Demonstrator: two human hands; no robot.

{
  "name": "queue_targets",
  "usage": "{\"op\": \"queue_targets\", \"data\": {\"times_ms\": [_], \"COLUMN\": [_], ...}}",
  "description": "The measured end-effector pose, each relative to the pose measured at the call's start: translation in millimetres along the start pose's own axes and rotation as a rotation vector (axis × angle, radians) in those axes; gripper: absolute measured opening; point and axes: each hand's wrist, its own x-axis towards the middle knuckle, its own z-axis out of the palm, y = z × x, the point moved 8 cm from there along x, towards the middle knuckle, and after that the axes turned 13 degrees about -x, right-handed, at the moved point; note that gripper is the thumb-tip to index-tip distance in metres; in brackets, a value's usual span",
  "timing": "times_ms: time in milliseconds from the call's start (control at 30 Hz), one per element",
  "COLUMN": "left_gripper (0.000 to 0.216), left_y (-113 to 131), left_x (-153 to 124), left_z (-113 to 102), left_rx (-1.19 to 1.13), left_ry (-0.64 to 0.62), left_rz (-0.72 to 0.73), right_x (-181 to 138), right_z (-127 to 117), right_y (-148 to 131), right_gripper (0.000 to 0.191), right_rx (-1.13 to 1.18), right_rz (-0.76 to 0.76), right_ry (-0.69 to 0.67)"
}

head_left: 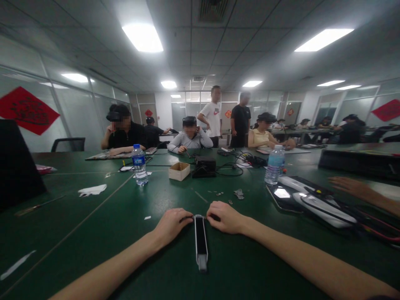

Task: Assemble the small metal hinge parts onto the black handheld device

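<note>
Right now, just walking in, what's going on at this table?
A person has both bare hands at the far end of a long, narrow black-and-white object with a grey near end, which lies on the green table. The left hand is at its left side, the right hand at its right; how firmly either grips is unclear. Beyond stand an open tan box and a clear plastic bottle with a blue cap.

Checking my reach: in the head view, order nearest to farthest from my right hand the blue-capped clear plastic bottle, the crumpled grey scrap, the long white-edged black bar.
1. Black bar: just left of the right hand.
2. Grey scrap: ahead, slightly right.
3. Blue-capped bottle: ahead, far left.
</note>
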Motion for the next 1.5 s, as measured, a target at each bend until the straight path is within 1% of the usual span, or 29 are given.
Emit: {"op": "queue_targets", "data": {"times_ms": [100,200,267,367,433,533,600,733,833,1033,1233,1400,1500], "left_gripper": [0.02,0.02,0.021,0.023,0.024,0.026,0.027,0.027,0.027,0.026,0.029,0.029,0.028], "left_y": [-1.0,-1.6,-1.2,-1.1,-1.0,0.6,2.7,7.6,9.4,8.9,12.2,12.4,10.4], "left_x": [0.3,0.6,0.5,-0.5,-1.2,-1.9,-2.2,-2.9,-3.7,-4.3,-3.7,-4.3,-5.0], "left_z": [0.8,0.0,0.0,0.3,0.7,1.1,0.7,-2.0,-2.8,-1.0,-2.1,-2.6,-2.5], "left_rx": [-0.004,0.014,0.007,-0.015,-0.021,-0.012,0.004,0.018,0.013,0.01,0.015,0.008,0.014], "left_ry": [-0.009,-0.002,-0.01,-0.015,-0.012,-0.012,-0.018,-0.022,-0.03,-0.041,-0.035,-0.019,0.002], "left_rz": [-0.007,-0.017,-0.018,-0.016,-0.015,-0.018,-0.026,-0.037,-0.037,-0.032,-0.033,-0.022,-0.012], "right_x": [0.7,0.2,-3.1,-14.7,-24.7,-35.6,-37.5,-33.5,-31.2,-29.8,-30.7,-33.4,-33.2], "right_z": [-3.6,-9.9,-13.7,-16.7,-14.4,-11.1,-9.8,-7.1,-4.7,-3.6,0.7,0.1,-1.0], "right_y": [2.1,18.8,40.9,84.9,110.5,132.1,133.8,121.9,115.5,117.9,124.3,123.4,120.8], "right_gripper": [0.015,0.018,0.018,0.02,0.021,0.025,0.026,0.026,0.025,0.02,0.016,0.012,0.011], "right_rx": [-0.072,-0.174,-0.252,-0.348,-0.367,-0.324,-0.29,-0.233,-0.197,-0.172,-0.139,-0.134,-0.137], "right_rz": [-0.012,0.008,0.054,0.179,0.237,0.281,0.274,0.222,0.214,0.263,0.369,0.4,0.415], "right_ry": [-0.008,0.004,0.002,-0.022,-0.071,-0.116,-0.127,-0.161,-0.205,-0.251,-0.326,-0.338,-0.32]}}
